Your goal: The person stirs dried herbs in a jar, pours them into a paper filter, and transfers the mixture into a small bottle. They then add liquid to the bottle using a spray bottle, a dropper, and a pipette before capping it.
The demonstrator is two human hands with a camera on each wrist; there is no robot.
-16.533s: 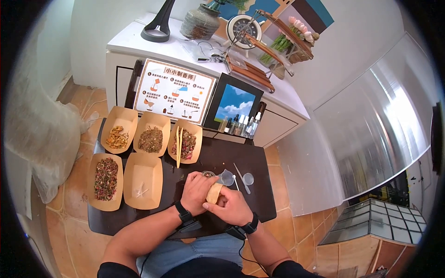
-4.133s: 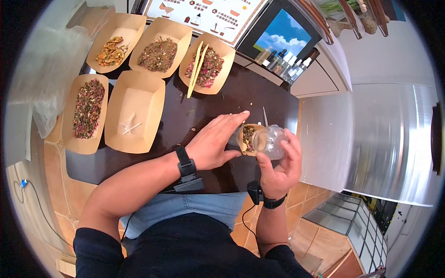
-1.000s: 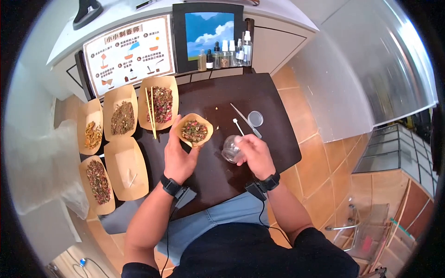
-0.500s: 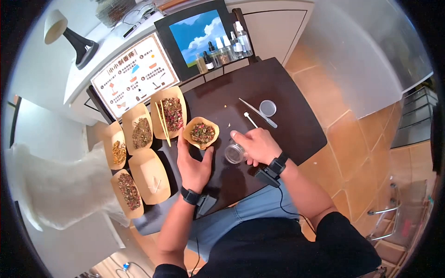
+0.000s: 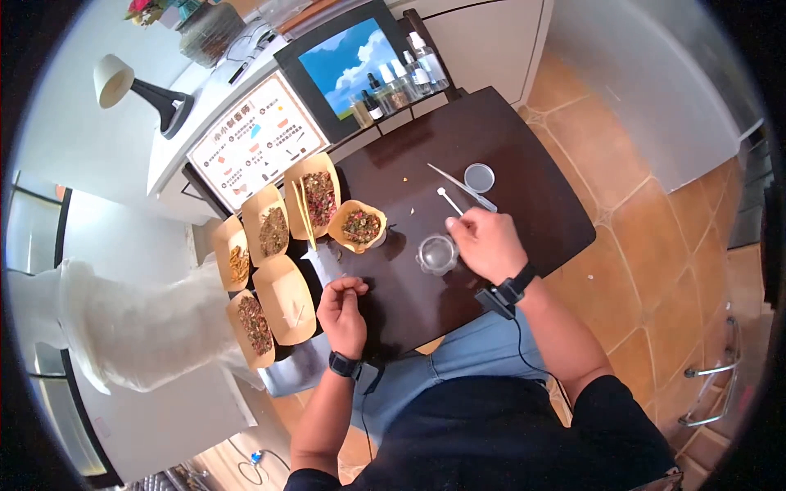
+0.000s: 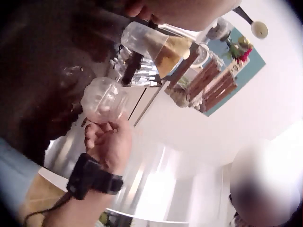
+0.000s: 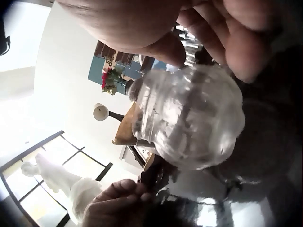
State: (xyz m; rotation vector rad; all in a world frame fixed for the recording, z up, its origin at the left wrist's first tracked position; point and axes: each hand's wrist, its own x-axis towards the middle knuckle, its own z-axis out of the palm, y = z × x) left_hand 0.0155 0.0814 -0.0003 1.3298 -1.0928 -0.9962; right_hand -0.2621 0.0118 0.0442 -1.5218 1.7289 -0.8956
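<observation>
A clear ribbed jar (image 5: 437, 254) stands on the dark table; the right wrist view shows the jar (image 7: 196, 116) close up, uncapped. My right hand (image 5: 491, 245) hovers at its right side, thumb and fingers apart, holding nothing visible. To the left, a brown paper liner (image 5: 341, 236) with dried petals and leaves rests in a clear cup (image 6: 135, 38). My left hand (image 5: 342, 315) is in front of it, fingers loosely curled, with nothing seen in them. Whether the right fingers still touch the jar, I cannot tell.
Several paper trays (image 5: 296, 315) of dried plants line the left, one with yellow tongs (image 5: 304, 214). A pipette (image 5: 463, 189), white stick (image 5: 449, 200) and round lid (image 5: 479, 177) lie behind the right hand. Small bottles (image 5: 399, 90) stand at the back.
My left hand has let go of the lined cup and drawn back toward the body. The jar, earlier tilted in my right hand, now stands on the table, and that hand's grip has loosened.
</observation>
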